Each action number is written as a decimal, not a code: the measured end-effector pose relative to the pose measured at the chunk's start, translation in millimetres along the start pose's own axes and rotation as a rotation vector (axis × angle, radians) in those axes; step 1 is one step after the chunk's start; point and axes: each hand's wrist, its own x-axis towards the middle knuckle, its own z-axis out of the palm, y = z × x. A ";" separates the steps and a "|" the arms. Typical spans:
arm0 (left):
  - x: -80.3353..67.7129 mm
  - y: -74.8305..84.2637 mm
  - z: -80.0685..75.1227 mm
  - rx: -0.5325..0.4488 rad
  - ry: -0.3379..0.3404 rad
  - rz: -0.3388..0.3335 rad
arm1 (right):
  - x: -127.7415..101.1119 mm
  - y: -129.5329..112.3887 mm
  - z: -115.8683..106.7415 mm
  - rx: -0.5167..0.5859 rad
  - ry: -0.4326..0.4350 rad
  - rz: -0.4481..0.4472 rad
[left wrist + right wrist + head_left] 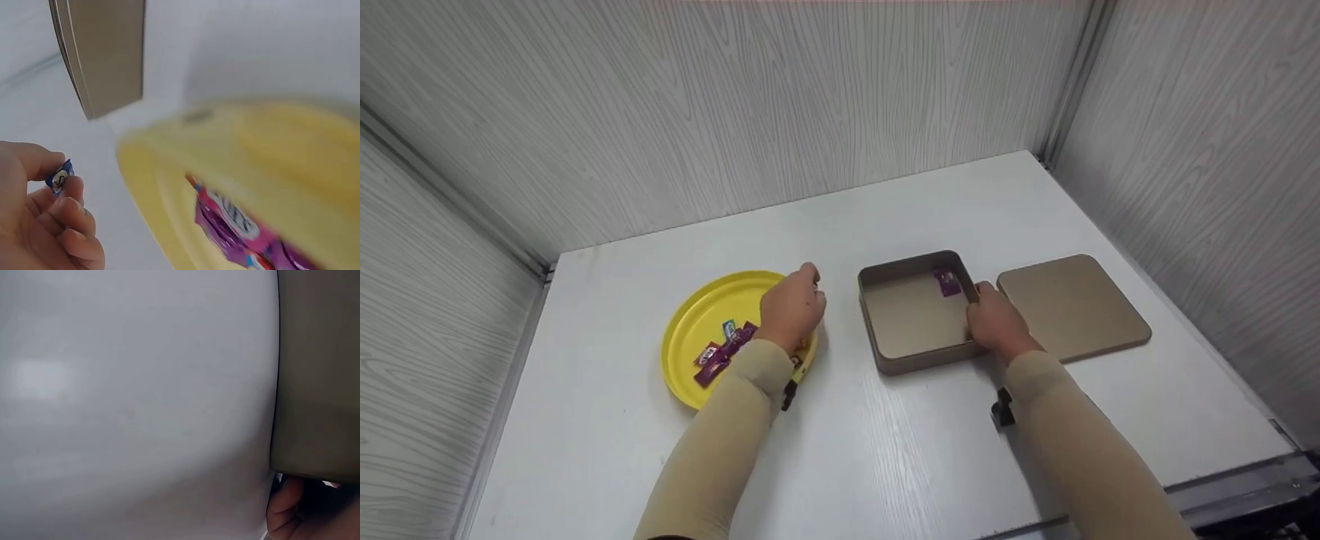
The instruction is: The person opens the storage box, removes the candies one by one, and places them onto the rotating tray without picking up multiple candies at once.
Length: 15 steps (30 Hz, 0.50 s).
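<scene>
My left hand [793,306] is over the right side of a round yellow plate [681,330]. Between its thumb and fingers it pinches a small blue-wrapped candy [59,178], best seen in the left wrist view. Several candies in purple, pink and blue wrappers [712,367] lie on the plate, partly covered by my forearm in the head view. To the right stands an uncovered square bronze tin [911,319] with a purple-wrapped candy [947,282] in its far right corner. My right hand [997,319] grips the tin's right wall; part of its fingers is hidden by the tin.
A flat bronze lid [1072,306] lies on the white table [840,450] just right of the tin. Pale wood-grain panels [810,97] rise behind the table and at both sides. A dark metal rail [1237,476] runs by the near right edge.
</scene>
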 end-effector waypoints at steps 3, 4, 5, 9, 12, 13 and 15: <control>-0.5 -14.8 -3.7 -0.062 -0.023 -0.079 | 0.7 1.1 -0.3 0.009 -0.005 0.010; -0.6 -19.3 -4.0 -0.068 -0.030 -0.096 | 0.7 1.6 -0.6 0.008 -0.006 0.011; -0.6 -23.4 -4.1 -0.065 -0.038 -0.110 | 0.7 2.1 -0.8 0.008 -0.008 0.014; -0.2 -35.1 -2.7 -0.018 -0.070 -0.138 | 0.7 1.9 -2.1 0.001 -0.004 0.009; 0.8 -39.1 -2.3 0.039 -0.087 -0.147 | 0.6 0.9 -2.2 0.001 0.003 0.006; 1.1 -39.8 -2.5 0.054 -0.094 -0.148 | 0.7 0.7 -2.2 0.001 0.005 0.005; 1.4 -40.0 -3.2 0.077 -0.109 -0.156 | 0.4 0.4 -2.4 -0.007 0.007 0.003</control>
